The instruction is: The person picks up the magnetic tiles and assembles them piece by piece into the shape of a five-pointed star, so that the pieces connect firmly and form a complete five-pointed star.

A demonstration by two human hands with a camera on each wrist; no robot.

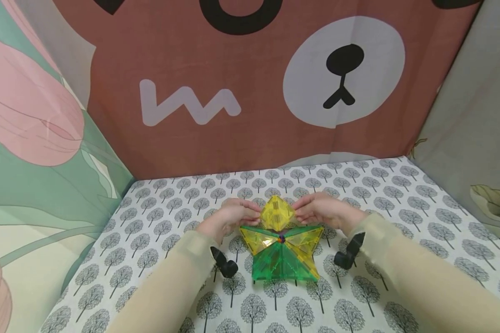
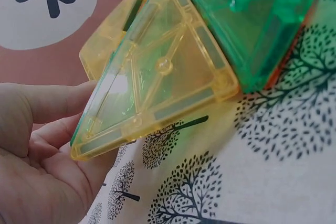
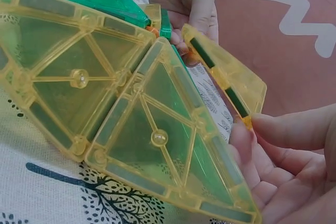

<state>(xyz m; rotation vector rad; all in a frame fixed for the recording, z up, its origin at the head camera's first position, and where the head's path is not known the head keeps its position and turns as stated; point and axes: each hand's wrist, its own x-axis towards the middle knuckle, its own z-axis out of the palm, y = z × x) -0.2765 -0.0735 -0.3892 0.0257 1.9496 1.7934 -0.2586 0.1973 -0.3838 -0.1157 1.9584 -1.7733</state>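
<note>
Between the two hands is a pair of yellow translucent magnetic tiles (image 1: 277,210), joined into a diamond in the head view. My left hand (image 1: 237,213) pinches its left corner with thumb and fingers. On the other side my right hand (image 1: 322,210) pinches the right corner; the right wrist view shows thumb and fingers at the tip of the yellow tile (image 3: 231,82). Just in front stands a structure of yellow and green magnetic tiles (image 1: 280,263), its triangles fanning out from a small dark knot-like centre. Yellow triangles (image 2: 163,61) partly hide the left fingertips in the left wrist view.
The table is covered by a white cloth with a tree print (image 1: 254,307). A reddish-brown bear-print curtain (image 1: 241,143) hangs behind it, and a flower-print curtain (image 1: 33,185) on the left. Small black devices (image 1: 225,263) are strapped to both wrists.
</note>
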